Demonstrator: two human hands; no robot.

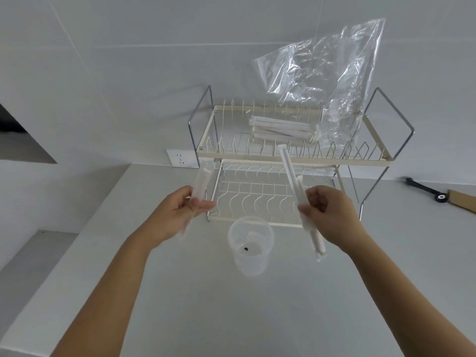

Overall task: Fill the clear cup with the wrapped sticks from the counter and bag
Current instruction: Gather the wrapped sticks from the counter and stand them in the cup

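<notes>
The clear cup [250,244] stands upright on the grey counter, between my two hands and just in front of the rack. My left hand [177,215] grips one wrapped stick [199,186], blurred, held upright to the left of the cup. My right hand [332,212] holds wrapped sticks [292,173] slanting down toward the cup's right side. A pile of several more wrapped sticks [282,131] lies on the rack's top tier, inside the mouth of the clear plastic bag [324,73], which stands up against the wall.
A cream two-tier wire dish rack [283,161] fills the back of the counter [206,292]. A wall socket [182,157] sits to its left. At the far right lie a black tool [422,189] and a brown cardboard piece [462,199]. The counter steps down at the left.
</notes>
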